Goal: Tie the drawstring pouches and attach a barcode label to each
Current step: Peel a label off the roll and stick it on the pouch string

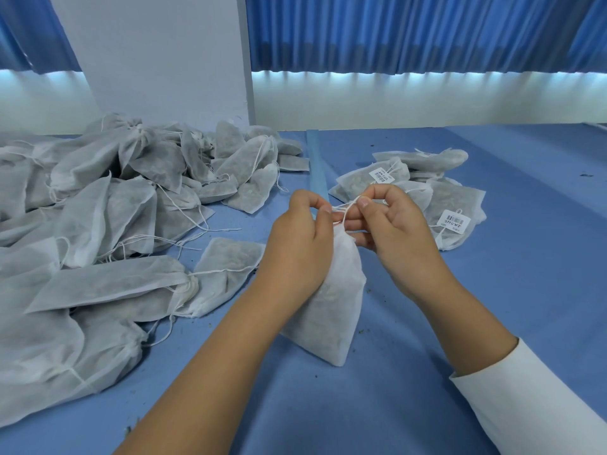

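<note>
A white fabric drawstring pouch (pixel 331 303) stands tilted on the blue table, its gathered neck up between my hands. My left hand (pixel 299 241) curls around the neck and pinches the white drawstring (pixel 345 211). My right hand (pixel 391 224) pinches the other end of the string just right of the neck, thumb and forefinger together. The string loops between the two hands. The pouch's left side is hidden behind my left hand.
A large heap of unlabelled pouches (pixel 98 224) with loose strings covers the left of the table (pixel 492 307). A smaller group of pouches with barcode labels (pixel 455 220) lies behind my right hand. A blue strip (pixel 317 165) runs between the two piles.
</note>
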A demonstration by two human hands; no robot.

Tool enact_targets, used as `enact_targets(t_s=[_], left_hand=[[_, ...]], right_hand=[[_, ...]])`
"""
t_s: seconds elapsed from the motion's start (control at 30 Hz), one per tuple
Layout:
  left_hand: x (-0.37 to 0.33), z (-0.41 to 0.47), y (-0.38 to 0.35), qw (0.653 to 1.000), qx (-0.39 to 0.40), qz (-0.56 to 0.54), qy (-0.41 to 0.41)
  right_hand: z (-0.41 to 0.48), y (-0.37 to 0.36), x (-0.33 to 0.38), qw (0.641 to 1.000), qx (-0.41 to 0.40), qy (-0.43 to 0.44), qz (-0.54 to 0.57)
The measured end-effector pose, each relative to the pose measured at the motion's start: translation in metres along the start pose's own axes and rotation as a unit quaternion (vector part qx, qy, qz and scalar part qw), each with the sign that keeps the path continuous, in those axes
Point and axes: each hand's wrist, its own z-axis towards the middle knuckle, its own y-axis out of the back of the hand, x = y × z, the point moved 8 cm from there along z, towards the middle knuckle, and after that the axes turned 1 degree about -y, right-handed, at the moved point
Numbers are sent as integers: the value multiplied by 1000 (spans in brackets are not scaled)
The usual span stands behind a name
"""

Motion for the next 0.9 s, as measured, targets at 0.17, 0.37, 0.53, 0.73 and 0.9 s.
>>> enact_targets(t_s=[0.17, 0.37, 0.53, 0.73, 0.9], left_hand=[[1, 0, -3, 1000, 11, 3, -1], [1, -1, -7, 999, 32, 10, -5], [0, -2, -11, 998, 47, 23, -19], [1, -2, -9, 998, 51, 23, -22], [-3, -4, -12, 997, 72, 15, -35]], right_hand=[[3, 6, -5, 1000, -17, -14, 16], [4, 10, -6, 999, -29, -17, 28], [4, 10, -4, 999, -21, -7, 44], [4, 8, 1, 999, -9, 24, 38], [3, 12, -2, 999, -29, 16, 24]])
